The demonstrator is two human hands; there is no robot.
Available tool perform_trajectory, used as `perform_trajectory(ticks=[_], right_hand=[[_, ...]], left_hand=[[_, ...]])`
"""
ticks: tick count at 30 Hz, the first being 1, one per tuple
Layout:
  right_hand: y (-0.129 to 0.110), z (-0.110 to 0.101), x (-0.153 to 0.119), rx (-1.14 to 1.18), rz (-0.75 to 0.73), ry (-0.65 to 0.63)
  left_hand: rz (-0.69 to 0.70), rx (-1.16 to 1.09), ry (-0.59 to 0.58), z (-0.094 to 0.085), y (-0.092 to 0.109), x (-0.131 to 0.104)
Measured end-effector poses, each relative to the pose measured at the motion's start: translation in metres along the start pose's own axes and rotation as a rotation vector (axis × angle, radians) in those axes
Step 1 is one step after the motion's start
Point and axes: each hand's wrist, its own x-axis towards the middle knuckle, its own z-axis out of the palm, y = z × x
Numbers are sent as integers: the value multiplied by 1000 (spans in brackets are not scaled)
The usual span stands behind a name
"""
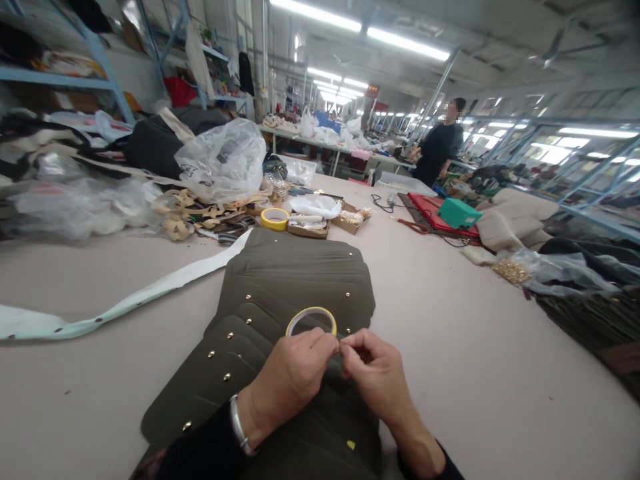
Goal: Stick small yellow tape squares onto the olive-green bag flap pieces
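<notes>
Dark olive fabric pieces lie stacked and fanned on the table, dotted with gold studs. Above them my left hand is closed on a thin roll of yellow tape, which stands on edge behind its knuckles. My right hand pinches close beside the left fingertips; whatever lies between its thumb and finger is too small to name. A small yellow scrap rests on the fabric below the hands.
Another yellow tape roll and small open boxes sit behind the fabric. A white strip runs left. Plastic bags pile at back left; a green box lies at right. A person stands beyond.
</notes>
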Motion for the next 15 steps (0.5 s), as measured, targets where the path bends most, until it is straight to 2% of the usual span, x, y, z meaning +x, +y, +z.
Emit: perform_trajectory(ticks=[3, 6, 10, 15], right_hand=[[21, -13, 14, 114, 203, 63], [43, -26, 28, 108, 301, -33], [53, -28, 33, -116, 205, -163], [44, -16, 30, -410, -30, -136]], left_hand=[[3, 32, 5, 4, 0, -3], [-71, 189, -124, 8, -4, -4], [-97, 337, -274, 12, -7, -1], [-113, 332, -302, 10, -5, 0]])
